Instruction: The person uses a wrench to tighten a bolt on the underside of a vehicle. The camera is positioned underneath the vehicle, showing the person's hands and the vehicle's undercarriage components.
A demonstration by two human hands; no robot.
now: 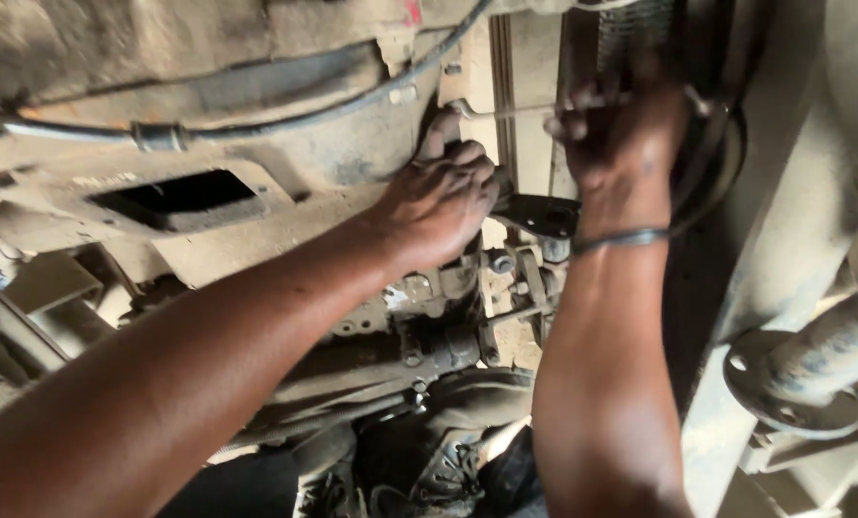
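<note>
I look up at the dusty underside of a vehicle. My left hand (443,197) is curled against the gearbox housing (256,144), fingers closed around a dark metal part next to a black bracket (541,216). My right hand (616,134), with a thin dark band on its wrist, is raised beside it and grips a slim metal wrench (501,109) that reaches left toward the housing's edge. The wrench's working end is partly hidden behind my left fingers.
A cable (285,120) with a clamp runs across the housing above a rectangular opening (175,199). A shaft with a round flange (798,384) stands at the lower right. Bolted brackets and a crossmember (419,350) lie below my hands. A frame rail (765,249) runs along the right.
</note>
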